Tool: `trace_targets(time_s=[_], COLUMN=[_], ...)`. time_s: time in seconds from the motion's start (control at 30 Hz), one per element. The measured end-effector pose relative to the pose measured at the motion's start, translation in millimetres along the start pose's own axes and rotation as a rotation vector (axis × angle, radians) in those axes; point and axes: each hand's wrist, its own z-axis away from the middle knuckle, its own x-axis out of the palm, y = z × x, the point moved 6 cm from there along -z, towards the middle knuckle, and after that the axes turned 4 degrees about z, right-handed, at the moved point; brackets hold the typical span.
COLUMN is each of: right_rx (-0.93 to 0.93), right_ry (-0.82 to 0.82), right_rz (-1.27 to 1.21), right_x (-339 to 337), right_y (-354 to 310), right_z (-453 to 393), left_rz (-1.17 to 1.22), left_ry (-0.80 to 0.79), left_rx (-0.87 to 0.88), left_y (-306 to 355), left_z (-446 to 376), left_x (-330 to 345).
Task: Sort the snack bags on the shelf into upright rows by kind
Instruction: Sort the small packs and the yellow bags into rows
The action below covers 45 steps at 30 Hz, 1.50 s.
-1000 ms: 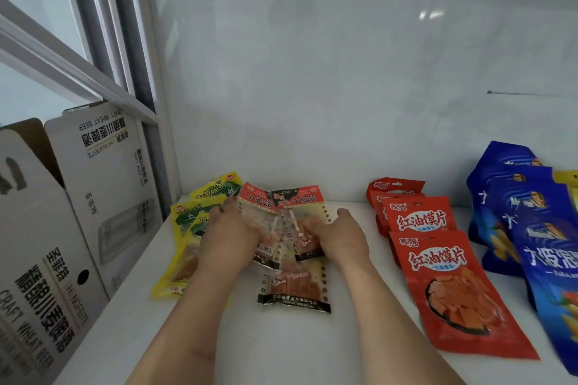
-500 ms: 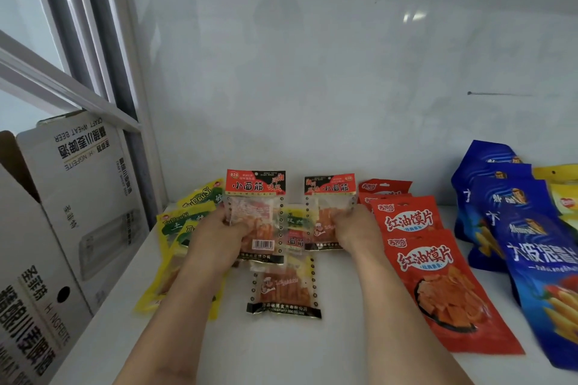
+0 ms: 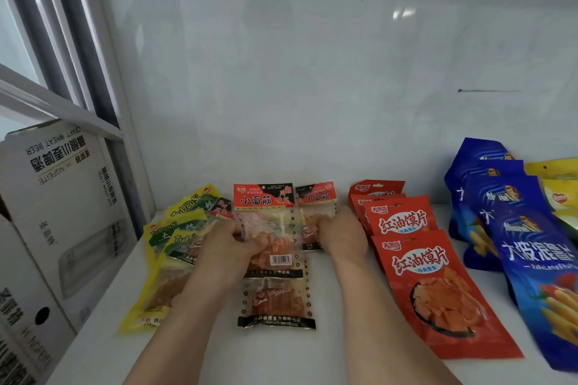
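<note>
Both hands were grasping clear gluten-strip packets near the shelf's back edge: the left hand held one packet upright, the right hand pinched a second packet just beside it. A third packet lay flat nearer the front edge. Judging by this, that kind's row was being stood up; the next move would call for propping both so they stand, then fetching the flat one.
</note>
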Motion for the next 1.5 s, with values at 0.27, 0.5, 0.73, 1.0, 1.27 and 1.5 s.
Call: trace_targets(time_s=[0.27,0.5,0.73,1.0,1.27,1.5], right_rx=[-0.047,0.008,-0.067,-0.103,-0.184,-0.421], right_ry=[-0.012,0.011,0.092,0.119,0.119,-0.067], right_rz=[-0.054,-0.193,-0.149,-0.055,0.230,0.426], right_x=[-5.6,-10.6,-2.3,-0.9,-17.2,-12.6], right_y=[2.5,13.3,15.1,12.7,-11.5,-51.8], right_z=[-6.2,-2.9,-0.8,-0.6,27.9,106.6], left_rz=[-0.152,-0.366,-0.504,-0.512,-0.545,-1.093], left_ry=[-0.092,-0.132,-0.112,-0.051,0.131,0.219], left_rx=[0.069,0.112,0.159,0.195,0.246,0.041], left_y=[16.8,24.4,24.1,24.7,30.0,-8.4], left_z=[-1.8,-4.8,-7.0,-4.6,-14.0,-30.1], left_x=[51.5,95.8,104.9,82.8,19.1,-49.9])
